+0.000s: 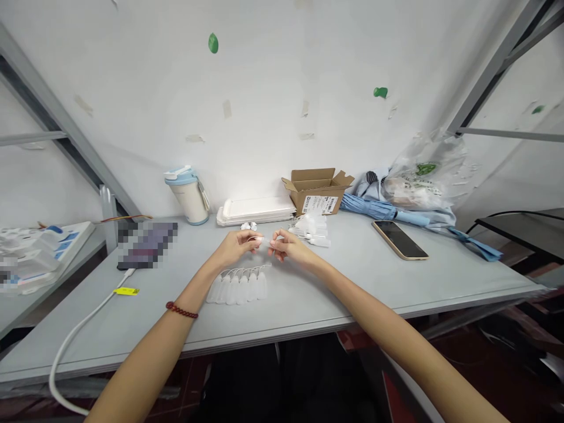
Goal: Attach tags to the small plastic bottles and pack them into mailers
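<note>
Both hands meet over the middle of the table, fingertips closed on one small translucent white sleeve (265,241). My left hand (240,245) pinches its left end, where a thin cord seems to run. The right end sits between the thumb and fingers of my right hand (286,245). Just below them lies a neat row of several matching translucent sleeves (238,289), their thin white cords pointing away from me. Behind my right hand is a loose pile of similar sleeves (312,229). A little cluster of small white pieces (249,226) rests behind my left hand.
Along the wall stand a cream and blue tumbler (189,197), stacked white trays (258,210) and an open cardboard box (318,194). A folded blue umbrella (379,208), a plastic bag (427,176) and a phone (400,239) lie rightward. A white cable (83,323) crosses the left side.
</note>
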Demonstrator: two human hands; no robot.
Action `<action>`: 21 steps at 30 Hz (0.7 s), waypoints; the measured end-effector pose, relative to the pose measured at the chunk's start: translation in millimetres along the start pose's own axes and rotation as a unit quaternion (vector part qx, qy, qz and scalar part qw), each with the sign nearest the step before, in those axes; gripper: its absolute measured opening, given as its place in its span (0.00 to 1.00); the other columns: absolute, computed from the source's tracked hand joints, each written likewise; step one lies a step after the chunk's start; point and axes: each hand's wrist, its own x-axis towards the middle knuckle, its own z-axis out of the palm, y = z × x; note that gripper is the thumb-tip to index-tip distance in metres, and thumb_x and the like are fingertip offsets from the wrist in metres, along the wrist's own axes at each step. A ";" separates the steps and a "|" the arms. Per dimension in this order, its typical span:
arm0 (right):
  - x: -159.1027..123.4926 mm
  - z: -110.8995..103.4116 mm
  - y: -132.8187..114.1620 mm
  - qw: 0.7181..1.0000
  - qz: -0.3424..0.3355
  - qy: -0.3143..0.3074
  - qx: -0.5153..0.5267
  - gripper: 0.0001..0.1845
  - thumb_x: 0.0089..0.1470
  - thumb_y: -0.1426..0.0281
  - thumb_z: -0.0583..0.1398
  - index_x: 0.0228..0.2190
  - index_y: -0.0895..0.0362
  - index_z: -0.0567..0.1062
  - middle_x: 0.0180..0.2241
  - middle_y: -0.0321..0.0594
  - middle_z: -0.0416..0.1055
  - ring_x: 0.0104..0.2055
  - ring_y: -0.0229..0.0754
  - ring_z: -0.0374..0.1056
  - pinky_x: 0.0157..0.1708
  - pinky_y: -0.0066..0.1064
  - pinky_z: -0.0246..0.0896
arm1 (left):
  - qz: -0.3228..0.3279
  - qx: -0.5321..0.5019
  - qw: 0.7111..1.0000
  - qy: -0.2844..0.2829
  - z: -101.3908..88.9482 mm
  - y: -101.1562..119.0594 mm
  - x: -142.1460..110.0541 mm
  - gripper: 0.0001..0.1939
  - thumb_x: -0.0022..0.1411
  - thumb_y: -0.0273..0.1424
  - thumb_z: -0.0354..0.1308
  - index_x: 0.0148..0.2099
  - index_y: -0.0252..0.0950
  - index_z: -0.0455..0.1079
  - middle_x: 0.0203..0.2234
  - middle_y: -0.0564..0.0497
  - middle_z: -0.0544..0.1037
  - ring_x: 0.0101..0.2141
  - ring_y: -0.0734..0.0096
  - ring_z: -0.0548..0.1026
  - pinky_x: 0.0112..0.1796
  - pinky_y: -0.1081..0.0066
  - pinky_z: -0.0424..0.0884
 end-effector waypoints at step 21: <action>-2.8 4.1 -5.3 1.000 0.000 -0.021 0.012 0.17 0.48 0.57 0.59 0.28 0.54 0.58 0.20 0.29 0.67 0.17 0.31 0.56 0.20 0.24 0.48 | -0.035 0.003 0.999 -0.038 -5.9 2.9 -4.6 0.17 0.50 0.44 0.62 0.33 0.33 0.75 0.23 0.51 0.73 0.24 0.72 0.69 0.29 0.71 0.67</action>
